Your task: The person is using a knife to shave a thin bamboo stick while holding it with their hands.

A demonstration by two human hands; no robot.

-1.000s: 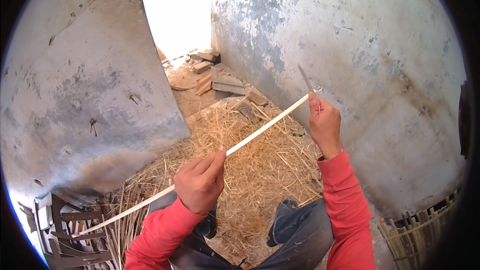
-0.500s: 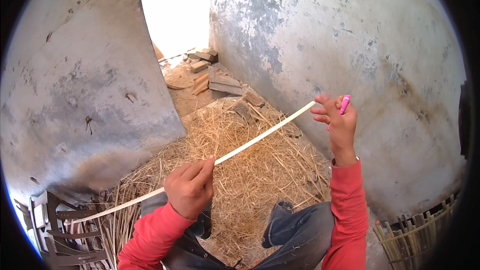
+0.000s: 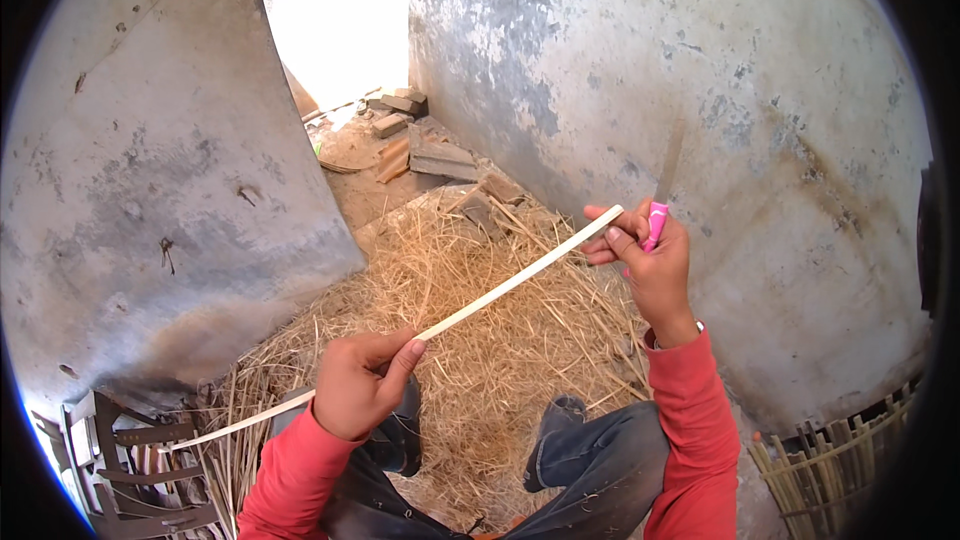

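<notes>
A long pale bamboo strip (image 3: pixel 500 290) runs from the lower left up to the right. My left hand (image 3: pixel 357 383) grips it near its middle. My right hand (image 3: pixel 650 260) holds the strip's far end with its fingertips and also clasps a knife with a pink handle (image 3: pixel 655 223), whose blurred blade points upward. Both sleeves are red. My knees in dark trousers show below the hands.
Loose straw and shavings (image 3: pixel 470 360) cover the floor. Weathered plaster walls stand on the left (image 3: pixel 150 170) and right (image 3: pixel 750 120). Bricks and rubble (image 3: pixel 420 145) lie by the bright opening. A woven frame (image 3: pixel 120 460) sits at lower left, bamboo slats (image 3: pixel 830 460) at lower right.
My left hand has slid down and left along the strip. My right hand has turned, bringing the pink-handled knife upright beside the strip's end.
</notes>
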